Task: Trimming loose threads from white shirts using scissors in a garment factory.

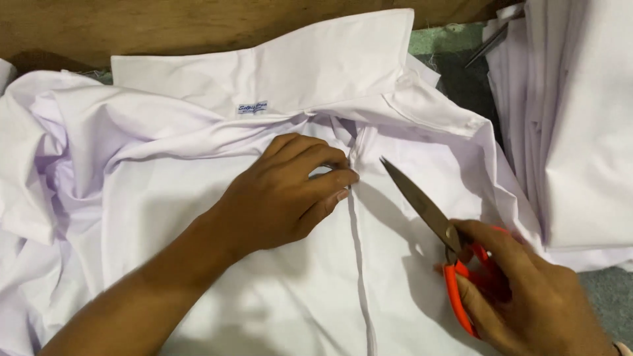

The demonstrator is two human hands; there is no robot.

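We saw a white shirt (277, 264) spread flat across the work surface, its collar (283, 66) turned up toward the far edge and a small label (252, 107) sewn just below the collar band. The left hand (283, 194) lay on the shirt front just under the collar, palm down, with its fingers (330, 179) curled in and pinching the cloth at the top of the front placket (361, 277), the raised seam that ran from the collar down toward us. The right hand (527, 296) was wrapped around the orange handles of a pair of scissors (435, 224), fingers through the loops and gripping them firmly. The blades appeared closed together or nearly so, and their tip pointed up and to the left, ending close to the left fingertips without touching them; the blades hovered just above the cloth to the right of the placket, and we could not tell whether they rested on it. To the right, a stack of folded white cloth (580, 132) stood beside the shirt, its lower edge overlapping the shirt's right side. Behind the collar ran a brown wooden board (165, 26), and a strip of grey-green surface (455, 59) showed between the collar and the stack.
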